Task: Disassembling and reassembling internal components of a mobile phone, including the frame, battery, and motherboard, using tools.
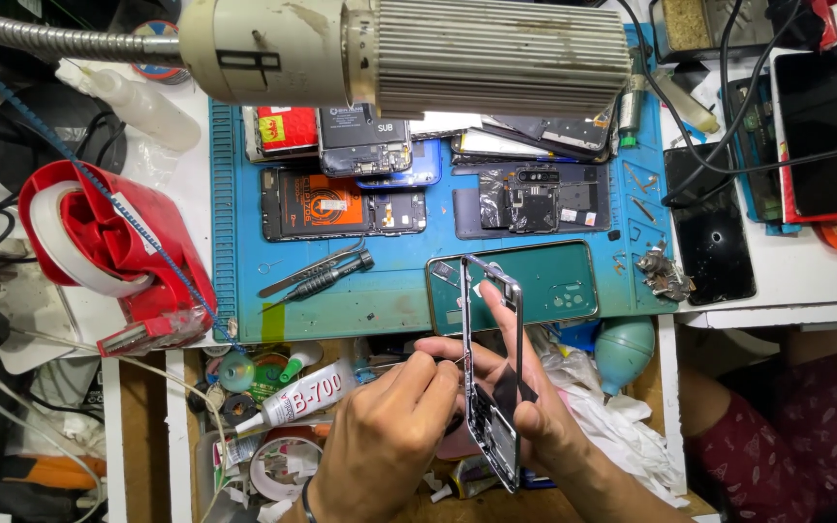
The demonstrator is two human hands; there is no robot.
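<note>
Head view: both hands (457,407) grip an upright phone frame (492,378).

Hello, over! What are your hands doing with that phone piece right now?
Right hand holds the phone frame on edge. Left hand pinches a thin tool against it. Nothing in the way; green back cover lies behind.

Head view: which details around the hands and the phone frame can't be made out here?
- Tool tip: the left hand pinches something thin against the phone frame; its fingers cover it, too small to identify.
- Right hand: its palm is behind the frame.
- Frame's far face: seen nearly edge-on, so its surface is hidden.
- Top of the blue mat: the lamp head covers the phones there.
- Glue tube: its tail runs under the left hand.
</note>
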